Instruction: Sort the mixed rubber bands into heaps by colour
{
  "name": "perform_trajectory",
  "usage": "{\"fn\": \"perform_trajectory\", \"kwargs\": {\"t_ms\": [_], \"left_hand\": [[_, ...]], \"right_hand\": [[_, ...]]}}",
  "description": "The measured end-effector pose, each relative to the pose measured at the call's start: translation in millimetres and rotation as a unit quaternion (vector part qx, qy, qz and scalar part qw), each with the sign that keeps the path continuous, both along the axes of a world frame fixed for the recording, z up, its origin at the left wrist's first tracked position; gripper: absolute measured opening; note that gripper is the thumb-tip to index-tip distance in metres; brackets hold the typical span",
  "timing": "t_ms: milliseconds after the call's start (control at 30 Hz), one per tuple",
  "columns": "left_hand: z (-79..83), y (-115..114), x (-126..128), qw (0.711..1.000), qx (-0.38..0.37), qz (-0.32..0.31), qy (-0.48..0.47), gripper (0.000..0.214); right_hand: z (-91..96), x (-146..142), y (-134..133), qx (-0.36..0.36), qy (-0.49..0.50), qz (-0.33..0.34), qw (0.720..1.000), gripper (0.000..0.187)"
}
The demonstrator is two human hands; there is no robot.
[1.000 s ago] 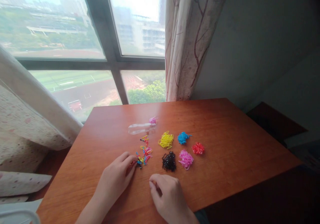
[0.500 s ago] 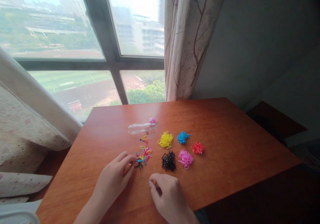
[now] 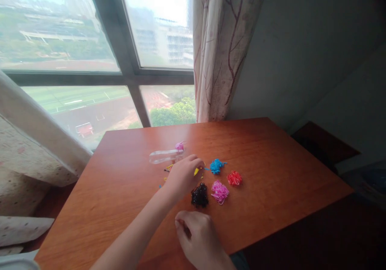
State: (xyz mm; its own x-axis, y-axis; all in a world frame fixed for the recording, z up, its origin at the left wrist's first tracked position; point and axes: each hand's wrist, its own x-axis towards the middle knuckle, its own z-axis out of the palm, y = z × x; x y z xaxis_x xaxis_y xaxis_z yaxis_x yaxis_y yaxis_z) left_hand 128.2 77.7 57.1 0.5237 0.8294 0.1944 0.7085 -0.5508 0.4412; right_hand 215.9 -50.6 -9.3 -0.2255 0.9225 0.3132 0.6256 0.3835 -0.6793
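Note:
My left hand [image 3: 187, 175] is stretched out over the yellow pile of rubber bands [image 3: 196, 171] and covers most of it. Its fingers are pinched, and a small blue rubber band [image 3: 206, 168] pokes out at the fingertips, just left of the blue pile [image 3: 216, 166]. Near the front of the table my right hand [image 3: 196, 236] rests loosely curled, with nothing visible in it. Beyond it lie a black pile [image 3: 199, 195], a pink pile [image 3: 220, 192] and a red pile [image 3: 234, 178] of bands. Mixed loose bands [image 3: 169, 168] are mostly hidden behind my left forearm.
A clear plastic piece [image 3: 164, 156] with a pink bundle [image 3: 179, 146] at its right end lies towards the back of the wooden table [image 3: 271, 157]. Behind the table are a window [image 3: 120, 77] and a patterned curtain [image 3: 211, 61].
My left hand has moved from the mixed bands right and away from me, over the yellow pile, carrying a blue band. My right hand stays in place. The view has shifted slightly.

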Motion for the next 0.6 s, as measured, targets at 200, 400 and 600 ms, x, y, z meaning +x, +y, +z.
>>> {"fn": "perform_trajectory", "kwargs": {"t_ms": [200, 400, 600], "left_hand": [[-11.3, 28.4, 46.3, 1.000, -0.004, -0.019, 0.007, 0.015], [-12.3, 29.9, 38.5, 1.000, -0.008, -0.025, 0.001, 0.016], [4.2, 8.9, -15.1, 1.000, -0.001, -0.001, -0.015, 0.017]], "right_hand": [[-6.1, -1.2, -0.2, 0.014, -0.007, -0.003, 1.000, 0.017], [-4.7, 0.0, -1.1, 0.004, 0.006, 0.001, 1.000, 0.016], [-0.5, 0.0, 0.3, -0.002, -0.002, 0.002, 1.000, 0.014]]}}
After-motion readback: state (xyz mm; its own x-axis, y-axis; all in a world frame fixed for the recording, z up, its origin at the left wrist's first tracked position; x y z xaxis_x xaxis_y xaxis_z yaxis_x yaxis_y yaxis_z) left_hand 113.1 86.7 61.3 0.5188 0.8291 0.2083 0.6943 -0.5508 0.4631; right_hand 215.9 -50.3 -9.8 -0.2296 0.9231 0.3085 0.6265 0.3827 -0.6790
